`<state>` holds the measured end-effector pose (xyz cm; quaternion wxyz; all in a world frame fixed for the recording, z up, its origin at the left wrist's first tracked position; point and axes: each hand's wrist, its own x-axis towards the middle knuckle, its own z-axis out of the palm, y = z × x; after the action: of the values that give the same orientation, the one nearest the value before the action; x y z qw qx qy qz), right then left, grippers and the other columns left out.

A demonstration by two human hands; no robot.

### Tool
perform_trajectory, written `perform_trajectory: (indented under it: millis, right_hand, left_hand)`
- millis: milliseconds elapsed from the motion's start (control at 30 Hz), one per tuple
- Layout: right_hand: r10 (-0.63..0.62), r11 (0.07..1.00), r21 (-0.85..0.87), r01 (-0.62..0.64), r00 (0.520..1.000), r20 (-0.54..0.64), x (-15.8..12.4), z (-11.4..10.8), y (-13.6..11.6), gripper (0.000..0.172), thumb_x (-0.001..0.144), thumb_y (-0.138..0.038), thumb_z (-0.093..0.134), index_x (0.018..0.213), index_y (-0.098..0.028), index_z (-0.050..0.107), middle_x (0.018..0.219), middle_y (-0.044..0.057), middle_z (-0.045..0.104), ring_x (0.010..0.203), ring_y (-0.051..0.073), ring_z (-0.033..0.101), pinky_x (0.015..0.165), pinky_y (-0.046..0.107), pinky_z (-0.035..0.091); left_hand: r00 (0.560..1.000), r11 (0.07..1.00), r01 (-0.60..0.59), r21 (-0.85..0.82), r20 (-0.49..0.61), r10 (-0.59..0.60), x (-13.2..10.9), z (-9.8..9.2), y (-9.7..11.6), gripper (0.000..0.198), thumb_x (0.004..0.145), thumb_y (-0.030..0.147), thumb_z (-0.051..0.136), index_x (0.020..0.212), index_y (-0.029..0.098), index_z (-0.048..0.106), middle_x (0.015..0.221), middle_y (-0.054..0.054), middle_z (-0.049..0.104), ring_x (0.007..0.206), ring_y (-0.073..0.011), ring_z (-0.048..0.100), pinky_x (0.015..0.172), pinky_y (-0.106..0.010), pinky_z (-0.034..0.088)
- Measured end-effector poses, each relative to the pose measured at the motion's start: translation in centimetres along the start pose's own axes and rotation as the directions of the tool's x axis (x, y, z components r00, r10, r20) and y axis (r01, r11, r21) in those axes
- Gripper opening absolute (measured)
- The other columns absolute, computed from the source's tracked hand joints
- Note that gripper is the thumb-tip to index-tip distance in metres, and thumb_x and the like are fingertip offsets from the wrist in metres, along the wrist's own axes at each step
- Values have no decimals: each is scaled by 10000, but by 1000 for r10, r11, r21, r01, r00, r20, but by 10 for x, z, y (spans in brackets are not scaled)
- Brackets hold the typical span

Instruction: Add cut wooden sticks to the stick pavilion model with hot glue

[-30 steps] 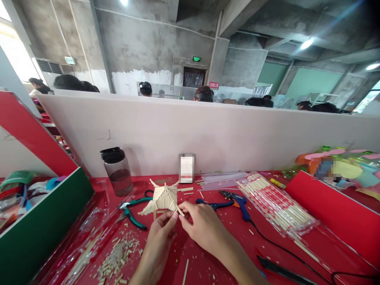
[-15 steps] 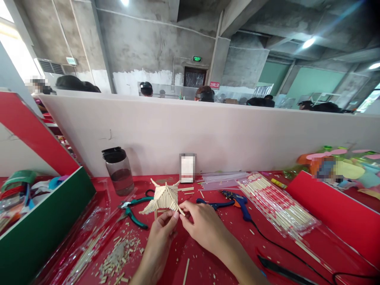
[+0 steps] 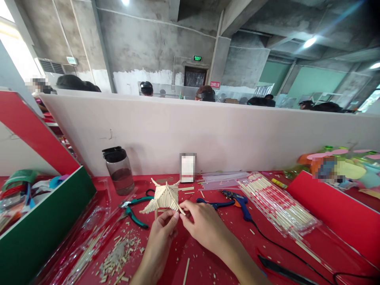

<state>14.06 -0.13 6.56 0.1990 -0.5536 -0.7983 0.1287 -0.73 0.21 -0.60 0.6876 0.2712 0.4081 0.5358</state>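
Observation:
A small pavilion-roof model built of pale wooden sticks, with upturned corners, is held just above the red table. My left hand pinches its near edge between thumb and fingers. At its near right corner, my right hand has closed its thumb and fingers on the projecting stick tip. The two hands almost meet there. Pliers with green handles lie to the left of the model. Blue-handled pliers and a blue glue gun rest to the right, beyond my right hand.
Cut stick pieces lie heaped at the front left. A dark bottle and a phone stand by the white partition. Bagged sticks lie at right. A green-sided box and a red-sided box flank the table.

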Motion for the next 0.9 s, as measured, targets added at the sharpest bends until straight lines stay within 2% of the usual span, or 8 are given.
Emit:
perform_trajectory:
  millis: [400,900]
  right_hand:
    - [-16,1000,-16,16,1000,0,1,2,1,163,962,-251,532,1045,-288,667,925,-5,784,801,194,707,674,261,356]
    - [-24,1000,-15,25,1000,8,1,1,2,156,959,-243,527,1032,-285,658,904,-14,778,776,182,702,660,257,350]
  left_hand:
    - [1000,999,16,-43,9,-15,2,-1,-3,371,645,384,907,862,150,718,732,6,652,624,-97,546,565,-186,381]
    - [1000,1000,6,-16,3,-6,-5,4,2,354,630,402,900,832,159,738,730,-8,689,625,-124,581,593,-211,404]
